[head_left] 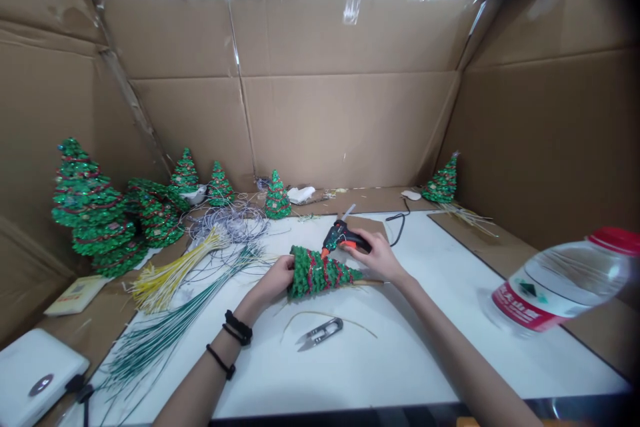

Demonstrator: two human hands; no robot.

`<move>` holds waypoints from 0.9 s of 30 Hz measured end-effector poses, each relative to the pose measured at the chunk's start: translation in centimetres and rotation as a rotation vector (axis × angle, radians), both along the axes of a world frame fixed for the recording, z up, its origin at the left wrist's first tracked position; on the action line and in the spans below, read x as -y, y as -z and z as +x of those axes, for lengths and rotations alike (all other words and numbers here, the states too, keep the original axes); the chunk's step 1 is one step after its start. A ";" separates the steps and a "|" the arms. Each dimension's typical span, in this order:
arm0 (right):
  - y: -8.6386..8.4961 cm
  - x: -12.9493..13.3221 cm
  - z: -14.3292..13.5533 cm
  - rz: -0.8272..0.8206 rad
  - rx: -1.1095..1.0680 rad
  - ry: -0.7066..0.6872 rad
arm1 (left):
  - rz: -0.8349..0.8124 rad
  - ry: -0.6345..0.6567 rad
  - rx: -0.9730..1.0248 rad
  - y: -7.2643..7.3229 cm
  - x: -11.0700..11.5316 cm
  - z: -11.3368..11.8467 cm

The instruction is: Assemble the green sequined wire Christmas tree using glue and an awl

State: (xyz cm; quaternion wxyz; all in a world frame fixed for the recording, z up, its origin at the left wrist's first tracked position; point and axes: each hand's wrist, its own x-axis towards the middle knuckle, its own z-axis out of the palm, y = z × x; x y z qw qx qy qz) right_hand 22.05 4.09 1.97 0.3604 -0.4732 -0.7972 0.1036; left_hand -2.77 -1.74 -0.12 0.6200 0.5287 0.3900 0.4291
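Observation:
My left hand (pixel 278 275) grips the wide base of a small green Christmas tree (pixel 320 273), which lies on its side with its tip to the right. Red garland winds around the tree. In my right hand (pixel 379 255) is a black and orange hot glue gun (pixel 345 238), fingers wrapped around its handle. Its orange nozzle meets or nearly meets the tree's upper side; exact contact I cannot tell. A clear glue stick pokes out of the gun's back. Below the tree, thread snips (pixel 321 333) lie beside a thin yellow strand (pixel 345 317).
Green wires (pixel 170 340), yellow wires (pixel 175 270) and tangled silvery wire (pixel 233 220) spread at left. Finished trees stand at far left (pixel 95 213), along the back (pixel 278 197) and at back right (pixel 443 180). A large water bottle (pixel 565 280) stands right. Cardboard walls (pixel 350 120) surround the table.

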 end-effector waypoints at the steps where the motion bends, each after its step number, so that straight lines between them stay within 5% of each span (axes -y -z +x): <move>1: 0.1 0.0 0.0 0.006 0.003 -0.024 | -0.015 0.004 0.005 0.2 0.0 -0.1; 27: -0.6 0.3 0.3 0.157 0.072 -0.110 | 0.003 0.020 0.017 0.6 -0.2 -0.1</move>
